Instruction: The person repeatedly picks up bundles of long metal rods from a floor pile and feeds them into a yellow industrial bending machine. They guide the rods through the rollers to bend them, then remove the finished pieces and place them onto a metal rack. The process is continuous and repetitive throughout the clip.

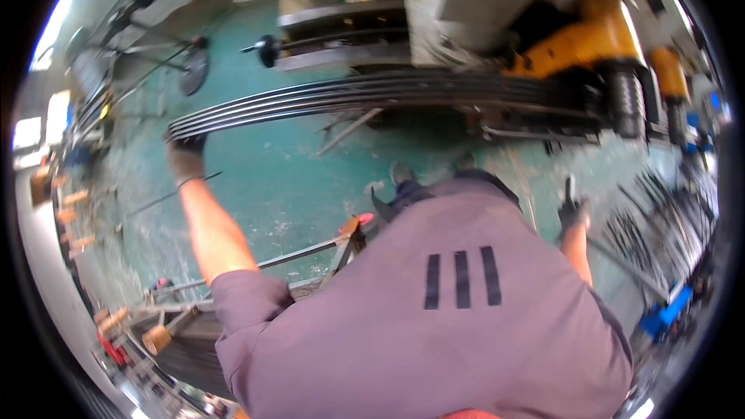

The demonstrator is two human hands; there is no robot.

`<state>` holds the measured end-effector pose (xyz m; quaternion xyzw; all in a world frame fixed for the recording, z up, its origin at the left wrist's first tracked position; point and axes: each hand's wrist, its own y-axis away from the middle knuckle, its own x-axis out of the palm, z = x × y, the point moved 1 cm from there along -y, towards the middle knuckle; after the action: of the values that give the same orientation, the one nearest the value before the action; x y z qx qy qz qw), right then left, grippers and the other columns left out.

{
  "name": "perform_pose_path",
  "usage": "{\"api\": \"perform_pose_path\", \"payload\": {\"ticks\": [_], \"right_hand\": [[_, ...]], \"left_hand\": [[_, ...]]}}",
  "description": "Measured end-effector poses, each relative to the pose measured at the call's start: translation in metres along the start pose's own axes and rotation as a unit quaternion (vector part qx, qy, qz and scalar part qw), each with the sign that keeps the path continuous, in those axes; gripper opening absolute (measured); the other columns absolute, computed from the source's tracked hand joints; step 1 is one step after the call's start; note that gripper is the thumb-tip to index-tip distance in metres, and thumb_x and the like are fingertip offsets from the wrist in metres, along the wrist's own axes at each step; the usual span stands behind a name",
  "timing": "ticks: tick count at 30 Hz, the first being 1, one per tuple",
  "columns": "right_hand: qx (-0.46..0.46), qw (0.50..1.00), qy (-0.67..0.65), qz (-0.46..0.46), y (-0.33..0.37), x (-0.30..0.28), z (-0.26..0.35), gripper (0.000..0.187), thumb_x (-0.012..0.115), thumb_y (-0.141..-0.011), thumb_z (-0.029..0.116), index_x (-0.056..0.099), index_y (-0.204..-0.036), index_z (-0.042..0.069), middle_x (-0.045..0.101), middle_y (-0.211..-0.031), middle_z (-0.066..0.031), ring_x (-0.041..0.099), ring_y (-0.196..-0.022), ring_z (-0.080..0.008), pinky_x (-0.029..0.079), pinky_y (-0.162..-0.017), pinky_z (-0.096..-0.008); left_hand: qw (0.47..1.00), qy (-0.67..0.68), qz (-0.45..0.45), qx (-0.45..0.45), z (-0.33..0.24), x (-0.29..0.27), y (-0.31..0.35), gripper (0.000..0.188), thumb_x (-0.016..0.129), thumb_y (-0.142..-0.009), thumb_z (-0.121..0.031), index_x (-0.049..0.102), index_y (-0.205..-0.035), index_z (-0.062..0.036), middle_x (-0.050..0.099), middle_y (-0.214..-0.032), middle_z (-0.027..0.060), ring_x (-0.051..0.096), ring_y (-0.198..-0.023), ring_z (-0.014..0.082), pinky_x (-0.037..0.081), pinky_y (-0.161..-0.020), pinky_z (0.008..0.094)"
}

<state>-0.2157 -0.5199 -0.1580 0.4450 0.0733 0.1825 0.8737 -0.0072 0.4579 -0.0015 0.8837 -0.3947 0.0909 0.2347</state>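
My left hand (185, 158), in a dark-grey glove, is closed around the left ends of several long dark metal bars (287, 106). The bars lie side by side and run to the right, towards a yellow-and-black machine (578, 46); their far ends are lost in the dark area beneath it. Low on the right, my right hand (574, 216), also gloved, is closed. A short pale, upright object (570, 187) sticks up from it, too blurred to name.
A metal machine bed (341, 54) stands beyond the bars. Thin dark rods (660, 213) lie bundled on a rack at the right, near a blue part (666, 314). A metal frame (306, 252) is close on my left. The floor (264, 194) is green.
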Motion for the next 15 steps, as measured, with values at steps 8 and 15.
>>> {"api": "perform_pose_path", "payload": {"ticks": [8,15], "right_hand": [[0.026,0.993,0.110,0.036,0.033,0.074,0.010,0.016,0.055,-0.097,0.039,0.059,-0.098,0.024,0.054,-0.086,0.0001,0.050,-0.091,-0.0156,0.039,-0.072,-0.0353],[0.067,0.963,0.220,0.141,-0.068,0.068,0.007,0.031,0.055,-0.087,0.051,0.058,-0.092,0.020,0.057,-0.083,-0.0060,0.054,-0.080,-0.0249,0.040,-0.066,-0.0407]], "left_hand": [[0.988,0.123,-0.038,0.083,-0.004,-0.007,0.036,0.061,0.033,-0.102,-0.051,0.041,-0.141,-0.0053,0.044,-0.146,0.0187,0.043,-0.132,0.0420,0.033,-0.110,0.0631],[0.962,0.238,-0.127,-0.033,0.126,0.035,0.113,0.064,0.042,-0.100,-0.048,0.032,-0.144,-0.0027,0.041,-0.146,0.0237,0.041,-0.133,0.0446,0.033,-0.110,0.0628]]}}
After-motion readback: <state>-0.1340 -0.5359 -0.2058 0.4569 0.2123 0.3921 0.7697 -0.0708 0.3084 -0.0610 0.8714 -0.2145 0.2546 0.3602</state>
